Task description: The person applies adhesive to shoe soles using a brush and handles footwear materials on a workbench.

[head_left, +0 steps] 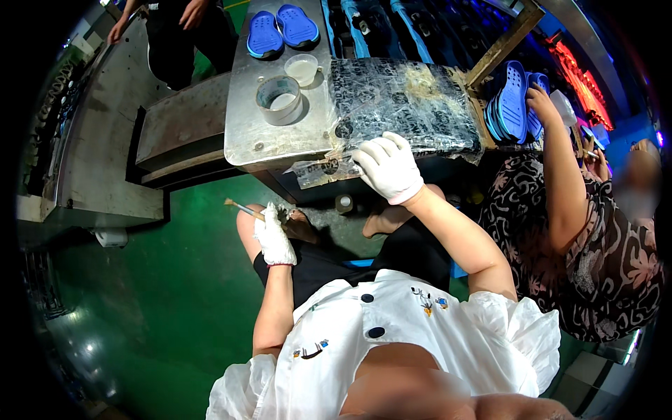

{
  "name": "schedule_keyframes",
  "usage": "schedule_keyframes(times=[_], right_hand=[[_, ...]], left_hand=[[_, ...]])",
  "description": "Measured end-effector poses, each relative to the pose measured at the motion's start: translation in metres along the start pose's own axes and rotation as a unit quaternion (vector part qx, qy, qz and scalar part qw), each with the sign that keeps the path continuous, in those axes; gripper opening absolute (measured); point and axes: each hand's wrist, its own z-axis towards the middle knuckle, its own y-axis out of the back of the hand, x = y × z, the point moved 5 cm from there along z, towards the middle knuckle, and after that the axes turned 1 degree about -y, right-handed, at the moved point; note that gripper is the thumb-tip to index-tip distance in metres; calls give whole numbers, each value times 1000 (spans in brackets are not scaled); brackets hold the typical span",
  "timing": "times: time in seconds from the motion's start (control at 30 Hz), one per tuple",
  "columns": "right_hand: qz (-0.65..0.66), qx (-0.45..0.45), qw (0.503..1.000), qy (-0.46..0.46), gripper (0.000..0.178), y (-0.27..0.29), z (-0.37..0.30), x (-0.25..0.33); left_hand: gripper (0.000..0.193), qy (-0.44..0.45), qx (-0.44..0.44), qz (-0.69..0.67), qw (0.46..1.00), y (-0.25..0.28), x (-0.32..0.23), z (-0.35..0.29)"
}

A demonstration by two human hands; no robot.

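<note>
My left hand [275,240], in a white glove, is closed around a thin brush [246,211] above my left knee. The brush's pale tip points up and to the left. My right hand [389,168], also gloved, rests at the near edge of a bench pad [399,101] wrapped in clear printed tape. Its fingers are slightly bent, and I see nothing held in them. On the metal tabletop [241,133] to the left stand a roll of tape [280,101] and a small translucent cup [302,68]. Farther back lies a pair of blue perforated shoe soles [297,26].
At the right, a co-worker's hand [543,103] touches a stack of blue soles [513,105]. A conveyor with blue and black parts [378,28] runs behind the pad. A wooden post [505,45] rises at its right. Another person [185,35] stands at the far left, beyond a metal bench [185,129].
</note>
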Motion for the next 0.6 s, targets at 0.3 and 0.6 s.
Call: schedule_keyframes(times=[0.3,0.6], right_hand=[[-4,-59,998,-7,17,8,13,-14],[25,-42,996,-74,16,8,31,-40]], left_hand=[[18,6,8,-33,999,-2,-9,-6],[20,1,1,-56,998,3,-8,-5]])
